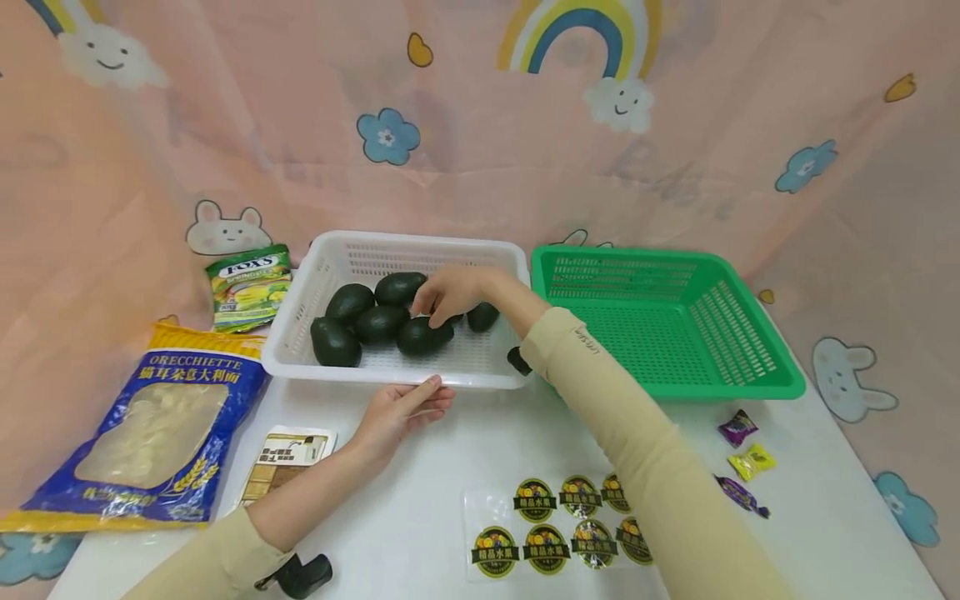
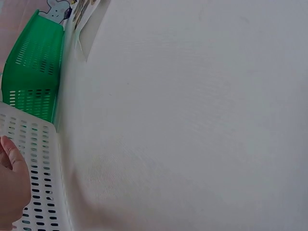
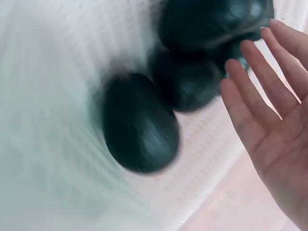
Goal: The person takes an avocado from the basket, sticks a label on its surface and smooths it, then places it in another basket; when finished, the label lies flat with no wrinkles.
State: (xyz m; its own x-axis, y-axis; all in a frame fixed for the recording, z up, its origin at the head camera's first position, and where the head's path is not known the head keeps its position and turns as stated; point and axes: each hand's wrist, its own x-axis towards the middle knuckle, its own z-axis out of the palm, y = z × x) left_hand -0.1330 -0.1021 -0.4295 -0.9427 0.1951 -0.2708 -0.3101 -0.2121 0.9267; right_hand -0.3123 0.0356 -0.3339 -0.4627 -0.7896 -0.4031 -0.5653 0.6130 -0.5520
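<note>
Several dark green avocados [image 1: 423,336] lie in a white slotted plastic basket [image 1: 480,381]. My right hand [image 1: 453,292] reaches down over them, fingertips at the upper side of the front one. In the right wrist view, that hand [image 3: 281,115] has its fingers spread and fairly straight, with avocados [image 3: 139,122] beside it and nothing visibly gripped. At the basket's front rim, my left hand [image 1: 393,417] has its thumb on the edge and its fingers just below, holding the rim. Only part of the left hand [image 2: 14,187] shows in the left wrist view, against the slotted wall.
A green slotted basket [image 1: 645,333] stands at the right, close to the white one. Round label stickers [image 1: 546,548] lie in front, partly under my right sleeve. Wrapped candies [image 1: 752,461] are at the right. A pasta bag [image 1: 150,433] and Fox's candy bag [image 1: 249,287] lie left.
</note>
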